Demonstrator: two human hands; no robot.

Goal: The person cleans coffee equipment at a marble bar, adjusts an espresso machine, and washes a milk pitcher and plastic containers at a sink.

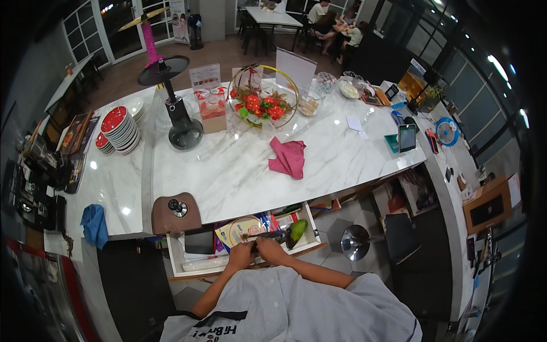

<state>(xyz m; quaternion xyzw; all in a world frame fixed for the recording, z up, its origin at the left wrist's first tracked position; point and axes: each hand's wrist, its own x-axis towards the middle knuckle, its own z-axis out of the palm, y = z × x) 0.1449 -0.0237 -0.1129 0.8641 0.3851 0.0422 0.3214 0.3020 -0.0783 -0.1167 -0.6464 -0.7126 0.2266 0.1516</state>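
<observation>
A pulled-out white drawer (175,254) lies below the counter's front edge, under both hands. My left hand (242,255) and my right hand (272,251) are close together over its front, fingers curled around a small dark item (255,245). Its full shape is hidden by the fingers. Beyond the hands, inside the drawer, are a yellow-and-blue package (239,228), a dark flat tablet-like thing (199,240) and a clear roll (205,263). A green avocado-shaped object (298,231) rests at the drawer's right end.
The marble counter (213,175) holds a pink cloth (288,157), a brown tamping stand (176,213) with a tamper, a flower basket (263,104) and stacked plates (121,130). A blue cloth (95,226) hangs over the left edge. A round metal stool base (355,242) stands right.
</observation>
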